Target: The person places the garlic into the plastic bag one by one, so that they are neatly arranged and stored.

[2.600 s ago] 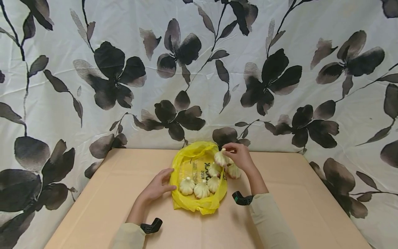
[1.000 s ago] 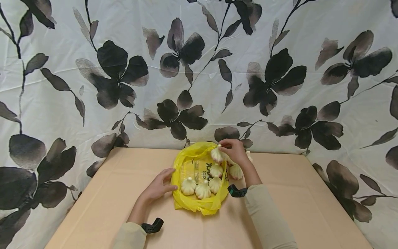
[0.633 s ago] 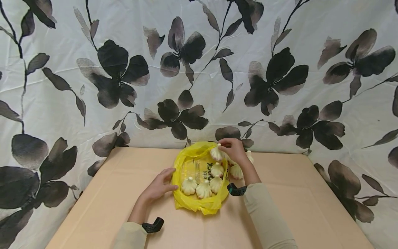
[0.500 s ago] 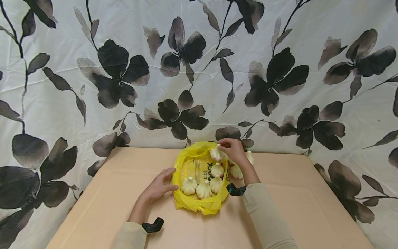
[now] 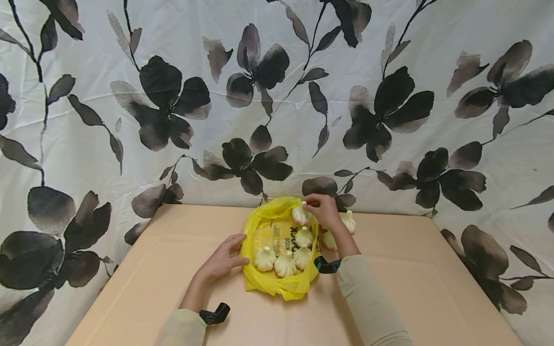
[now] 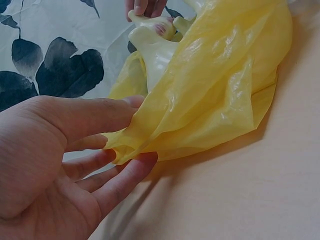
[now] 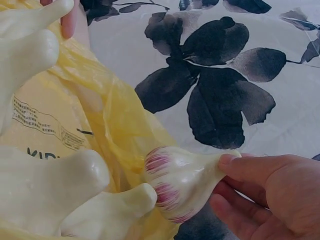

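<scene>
At the fingertips of the right hand (image 5: 323,212) is a garlic bulb (image 5: 301,215), its stem pinched between thumb and bent fingers, beside the far right rim of a yellow bag (image 5: 277,287). Whether this bulb rests on the bag, I cannot tell. Nearer the person than that hand, four other bulbs (image 5: 285,265) lie inside the bag; at least two outer bulbs (image 5: 348,222) flank the right wrist. Opposite, the left hand (image 5: 225,259) lightly pinches the bag's left edge, thumb above, fingers below.
</scene>
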A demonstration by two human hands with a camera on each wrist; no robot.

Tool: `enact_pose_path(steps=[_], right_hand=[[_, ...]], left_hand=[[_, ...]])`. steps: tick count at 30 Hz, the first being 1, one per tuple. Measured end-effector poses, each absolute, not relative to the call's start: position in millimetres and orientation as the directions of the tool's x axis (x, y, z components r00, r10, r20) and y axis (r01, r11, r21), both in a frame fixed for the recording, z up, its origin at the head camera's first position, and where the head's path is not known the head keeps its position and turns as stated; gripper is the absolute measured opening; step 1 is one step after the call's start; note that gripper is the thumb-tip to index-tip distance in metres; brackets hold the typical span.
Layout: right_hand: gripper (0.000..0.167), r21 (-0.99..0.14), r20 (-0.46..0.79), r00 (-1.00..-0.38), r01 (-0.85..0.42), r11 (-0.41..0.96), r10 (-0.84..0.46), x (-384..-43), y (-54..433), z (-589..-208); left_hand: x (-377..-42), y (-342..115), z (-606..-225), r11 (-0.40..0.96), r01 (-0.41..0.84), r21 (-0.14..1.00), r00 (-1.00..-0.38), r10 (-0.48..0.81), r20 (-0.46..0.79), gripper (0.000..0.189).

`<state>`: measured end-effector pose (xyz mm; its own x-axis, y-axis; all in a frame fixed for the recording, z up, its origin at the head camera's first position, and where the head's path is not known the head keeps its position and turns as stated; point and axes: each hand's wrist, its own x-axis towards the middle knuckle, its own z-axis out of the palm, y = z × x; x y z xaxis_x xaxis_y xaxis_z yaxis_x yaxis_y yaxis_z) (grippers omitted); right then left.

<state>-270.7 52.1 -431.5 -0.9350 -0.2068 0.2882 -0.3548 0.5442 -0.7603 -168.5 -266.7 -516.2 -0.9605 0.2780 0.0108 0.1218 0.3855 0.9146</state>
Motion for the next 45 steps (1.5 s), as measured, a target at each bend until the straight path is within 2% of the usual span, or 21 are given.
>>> enact_pose_path(steps=[12,22,45], right_hand=[[0.019,-0.754,0.294,-0.938,-0.346,0.558,-0.185,-271.0,42.9,-438.9],[0.023,-0.751,0.266,-0.941,-0.339,0.567,-0.210,-271.1,38.1,-450.5],[0.020,-0.744,0.263,-0.943,-0.331,0.580,-0.202,-275.0,31.3,-458.3]], left_hand=[[-167.3,-266.6,-514.3,0.382,0.110,0.918,-0.968,0.251,0.012,0.076],[-165.7,-268.0,-514.9,0.406,0.108,0.908,-0.971,0.239,0.008,0.077],[-164.4,-267.2,-512.7,0.400,0.109,0.910,-0.972,0.235,0.014,0.075]])
